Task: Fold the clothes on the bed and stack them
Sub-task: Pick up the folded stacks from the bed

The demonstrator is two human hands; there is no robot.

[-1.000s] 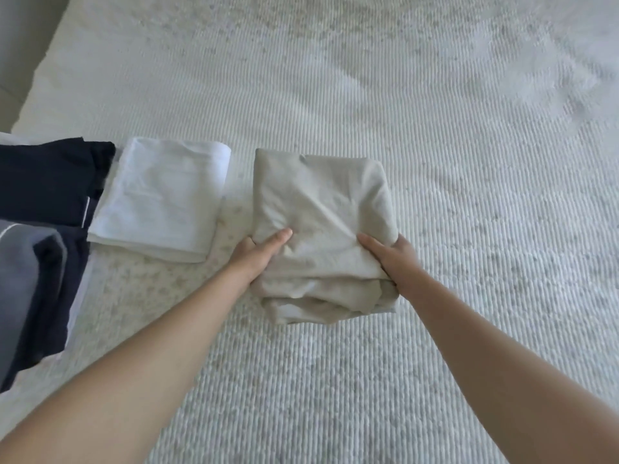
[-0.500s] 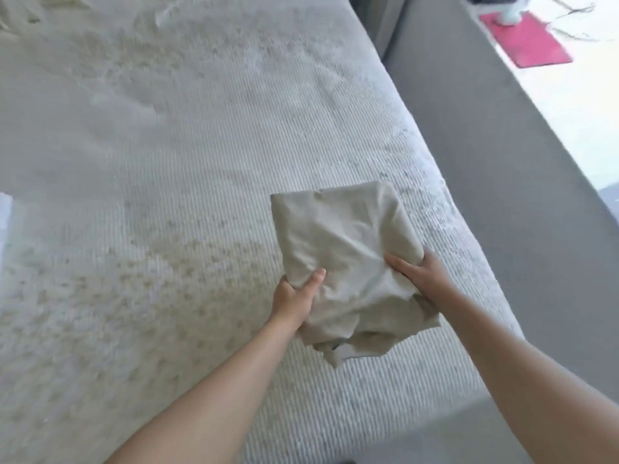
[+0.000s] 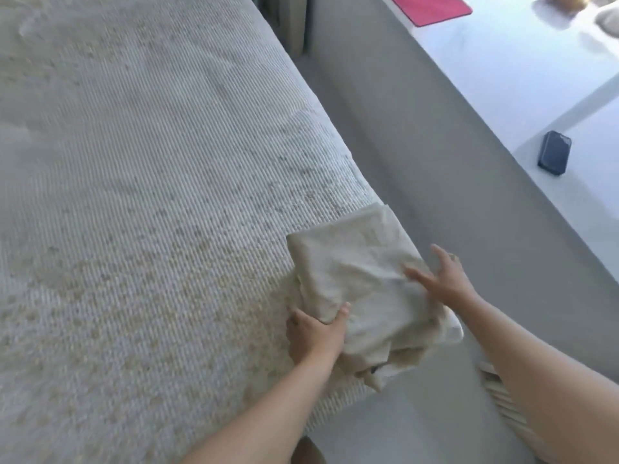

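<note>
Bed: ribbed pale cover fills frame from 9 to 12 o'clock. Folded beige garment sits at its corner edge, about 4 o'clock, lower layers overhanging. Left hand grips near corner, thumb on top, fingers curled underneath. Right hand lies flat on top, fingers spread, holding nothing. Judgement: slide bundle inward toward 9 o'clock before releasing; press flat so loose layers stay tucked.
</note>
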